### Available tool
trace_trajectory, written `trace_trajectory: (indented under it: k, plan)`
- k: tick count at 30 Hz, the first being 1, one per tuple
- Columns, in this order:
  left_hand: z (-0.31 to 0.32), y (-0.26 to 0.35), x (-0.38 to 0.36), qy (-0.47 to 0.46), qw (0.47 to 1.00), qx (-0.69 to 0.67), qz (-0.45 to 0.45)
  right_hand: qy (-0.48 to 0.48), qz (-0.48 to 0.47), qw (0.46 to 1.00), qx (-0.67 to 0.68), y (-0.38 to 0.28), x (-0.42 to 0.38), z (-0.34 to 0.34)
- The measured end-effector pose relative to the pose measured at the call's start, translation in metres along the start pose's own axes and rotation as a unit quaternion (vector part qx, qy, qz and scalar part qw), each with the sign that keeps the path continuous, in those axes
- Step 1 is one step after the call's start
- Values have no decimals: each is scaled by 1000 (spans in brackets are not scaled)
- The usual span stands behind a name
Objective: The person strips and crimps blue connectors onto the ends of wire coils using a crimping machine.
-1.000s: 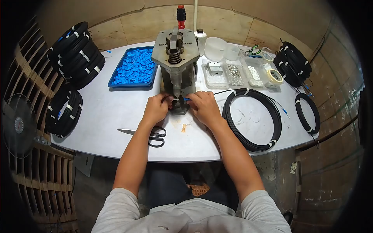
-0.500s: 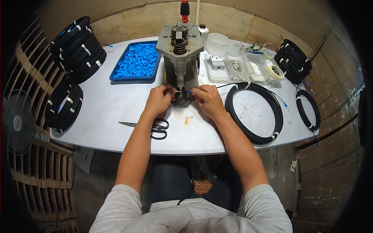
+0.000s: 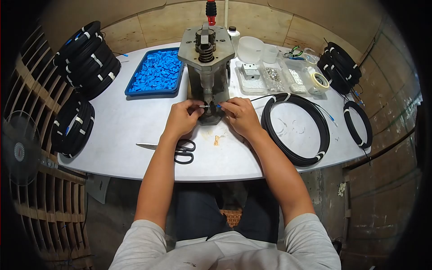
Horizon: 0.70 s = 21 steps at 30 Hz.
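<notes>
A metal press machine (image 3: 206, 67) stands at the table's centre. My left hand (image 3: 184, 118) is at the left of its lower jaw, thumb and finger pinched on a small silvery connector piece (image 3: 204, 106). My right hand (image 3: 241, 116) is at the right of the jaw, its fingers closed on a small blue piece (image 3: 218, 106) at the end of a black cable. The two pieces meet in line at the jaw, where details are too small to tell. The black cable coil (image 3: 322, 130) lies right of my right hand, one cable running from it toward that hand.
Scissors (image 3: 184, 151) lie by my left forearm. A blue tray (image 3: 128, 90) of blue parts is back left. Clear bins (image 3: 252, 91), a tape roll (image 3: 320, 81) and a bottle (image 3: 232, 37) are back right. Stacked coils (image 3: 92, 63) stand left; a small coil (image 3: 370, 130) lies right.
The camera view has shifted slightly. My left fingers have opened up a little at the jaw, and the silvery piece shows more clearly. My right hand has hardly moved.
</notes>
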State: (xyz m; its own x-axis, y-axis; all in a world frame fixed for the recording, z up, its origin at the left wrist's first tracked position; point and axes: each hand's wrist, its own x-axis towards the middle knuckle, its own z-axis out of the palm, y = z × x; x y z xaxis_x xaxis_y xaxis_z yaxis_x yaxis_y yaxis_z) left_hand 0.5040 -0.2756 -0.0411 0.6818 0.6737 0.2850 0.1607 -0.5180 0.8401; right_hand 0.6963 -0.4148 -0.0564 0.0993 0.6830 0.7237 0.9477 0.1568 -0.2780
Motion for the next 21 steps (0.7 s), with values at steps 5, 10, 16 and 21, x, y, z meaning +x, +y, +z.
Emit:
trace_trajectory:
  k: [5, 10, 16, 21]
  plan:
    - [1, -5, 1, 21, 997, 57, 38, -46, 23, 999, -7, 0, 0, -3]
    - [2, -2, 0, 41, 997, 55, 42, -30, -20, 999, -34, -5, 0, -8]
    - [3, -10, 2, 20, 999, 24, -5, -29, -16, 999, -25, -1, -3, -3]
    - [4, -16, 5, 19, 1000, -16, 11, -21, -26, 999, -23, 0, -2, 0]
